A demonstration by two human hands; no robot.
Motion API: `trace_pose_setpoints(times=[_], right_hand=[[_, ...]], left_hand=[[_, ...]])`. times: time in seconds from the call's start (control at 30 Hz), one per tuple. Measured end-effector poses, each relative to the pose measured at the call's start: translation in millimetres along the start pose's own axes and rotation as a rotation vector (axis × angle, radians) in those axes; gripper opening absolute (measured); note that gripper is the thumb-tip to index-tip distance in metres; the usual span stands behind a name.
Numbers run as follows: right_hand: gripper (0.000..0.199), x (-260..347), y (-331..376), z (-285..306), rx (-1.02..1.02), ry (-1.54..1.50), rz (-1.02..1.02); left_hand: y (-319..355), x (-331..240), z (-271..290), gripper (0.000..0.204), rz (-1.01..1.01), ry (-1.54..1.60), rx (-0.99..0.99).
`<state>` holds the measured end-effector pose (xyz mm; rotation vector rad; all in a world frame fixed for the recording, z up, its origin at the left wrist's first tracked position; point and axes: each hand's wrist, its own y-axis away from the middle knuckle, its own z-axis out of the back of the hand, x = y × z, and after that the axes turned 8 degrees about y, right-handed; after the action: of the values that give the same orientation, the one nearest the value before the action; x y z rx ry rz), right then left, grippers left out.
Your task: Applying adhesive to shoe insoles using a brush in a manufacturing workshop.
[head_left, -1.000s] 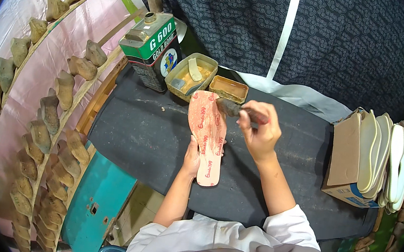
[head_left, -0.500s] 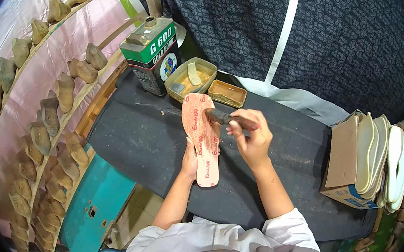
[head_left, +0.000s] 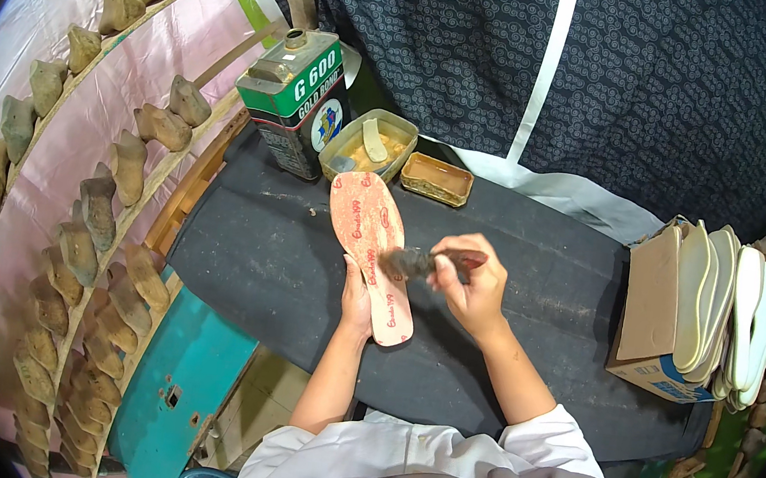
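A pinkish, sole-shaped insole (head_left: 365, 213) with red printing is held over the dark table, its wide end pointing away from me. My left hand (head_left: 356, 304) grips its left edge near the middle, thumb on top and the other fingers mostly hidden underneath. In my right hand (head_left: 475, 287) is a dark, worn brush (head_left: 413, 262), held by its handle from the right. Its bristle end, slightly blurred, rests against the middle of the insole's printed face.
Beyond the insole stand a green and black metal can (head_left: 293, 101), a tub of yellowish paste (head_left: 393, 130) with a spatula, and a small tray (head_left: 437, 180) of brown liquid. A carton (head_left: 647, 307) of pale soles is at right. Wooden shoe lasts (head_left: 79, 252) line racks at left.
The brush has moved down the insole from its wide part to its middle, my right hand going with it. The insole has shifted slightly left.
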<state>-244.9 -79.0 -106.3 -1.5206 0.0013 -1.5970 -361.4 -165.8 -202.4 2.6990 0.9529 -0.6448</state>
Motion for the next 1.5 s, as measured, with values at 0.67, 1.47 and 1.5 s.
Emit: trace_pose_setpoints(times=[0.67,1.47,1.5], right_hand=[[0.014,12.1,32.8,-0.8,0.121,0.181,0.178],[0.009,35.5,39.7,3.8,0.057,0.277,0.185],[0.016,32.5,40.4,2.4,0.091,0.300,0.216]], left_hand=[[1.3,-6.8,-2.2,0.071,0.001,-0.063,-0.013],[-0.3,-14.2,5.2,0.079,-0.083,0.050,-0.016],[-1.8,-13.1,6.2,0.082,-0.082,0.059,-0.004]])
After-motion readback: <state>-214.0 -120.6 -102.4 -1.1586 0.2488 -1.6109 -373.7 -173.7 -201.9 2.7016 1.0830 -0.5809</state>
